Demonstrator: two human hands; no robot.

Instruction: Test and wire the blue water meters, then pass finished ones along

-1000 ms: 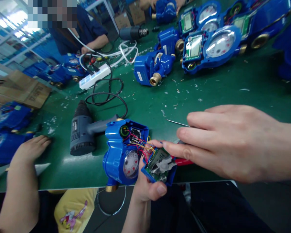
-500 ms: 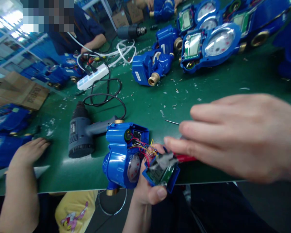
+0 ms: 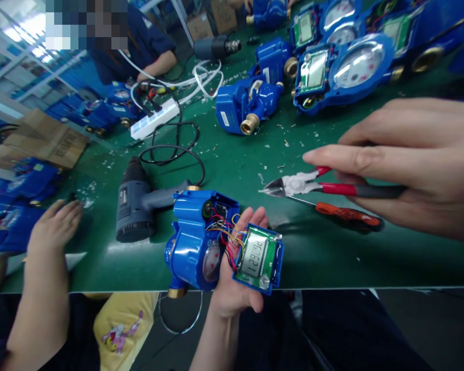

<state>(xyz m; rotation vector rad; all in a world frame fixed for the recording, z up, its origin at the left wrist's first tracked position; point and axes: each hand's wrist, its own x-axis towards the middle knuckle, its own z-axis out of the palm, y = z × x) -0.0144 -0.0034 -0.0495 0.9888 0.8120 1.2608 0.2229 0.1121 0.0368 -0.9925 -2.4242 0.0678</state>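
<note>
On the upturned palm of my left hand rests a small display module, a green circuit board with a lit LCD in a blue frame. My fingers lie stretched out beneath it. Thin coloured wires run from the module into the open housing of a blue water meter just left of the hand. My right hand has its fingers around the red and black handles of diagonal cutters, low over the table. Below the cutters lies a screwdriver with an orange and black handle.
A grey heat gun lies left of the meter, its black cord looping back. Behind are a white power strip and several blue meters. A co-worker's hand rests at the left; another person sits across the green table.
My right hand has drawn away from the module, to the right and back, with the cutters. The module's LCD now shows uncovered, and the screwdriver is in full view. My left fingers are straighter.
</note>
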